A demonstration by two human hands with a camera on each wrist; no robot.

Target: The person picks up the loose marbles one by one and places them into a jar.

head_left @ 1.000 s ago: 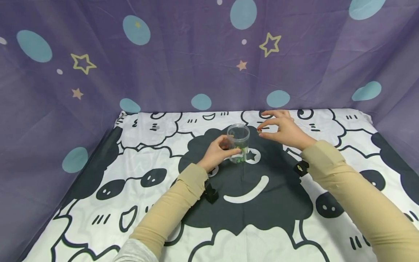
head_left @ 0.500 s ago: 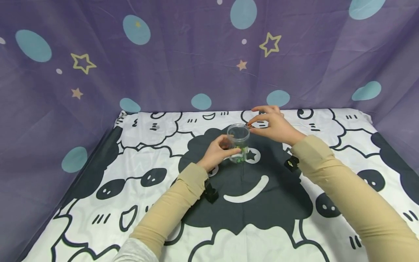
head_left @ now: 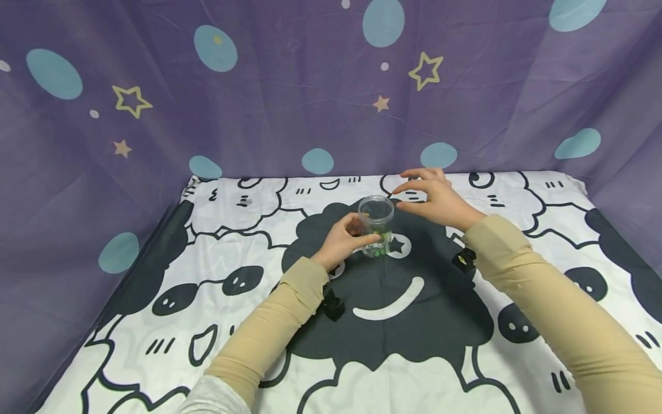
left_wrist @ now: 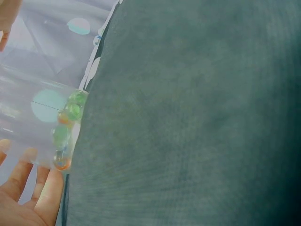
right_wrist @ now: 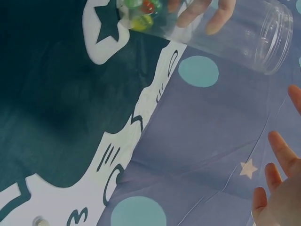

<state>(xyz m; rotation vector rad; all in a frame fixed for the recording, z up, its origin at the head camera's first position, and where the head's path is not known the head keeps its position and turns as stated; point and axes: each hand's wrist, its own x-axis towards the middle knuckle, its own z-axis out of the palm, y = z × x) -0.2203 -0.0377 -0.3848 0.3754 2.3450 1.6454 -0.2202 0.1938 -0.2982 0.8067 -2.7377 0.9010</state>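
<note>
A clear plastic jar (head_left: 376,210) stands upright, without a lid, on the dark part of the cloth. My left hand (head_left: 338,242) grips it round the side, thumb at the front. Several glass marbles (left_wrist: 74,111), green and orange, lie at its bottom; a yellow marble (right_wrist: 141,22) and a red one show from the other side. Just right of the rim hovers my right hand (head_left: 437,201), its fingers spread apart and holding nothing. The right wrist view shows its fingers (right_wrist: 282,148) apart from the jar's mouth.
The cloth (head_left: 383,339) has a cartoon print in white and dark grey. Behind it hangs a purple curtain (head_left: 289,103) with stars and ovals. A small round glassy thing (right_wrist: 40,221) lies on a white part of the cloth.
My right hand has moved left to the jar's rim with an orange-red marble and let it go; its fingers have parted. My left hand and the jar have stayed put.
</note>
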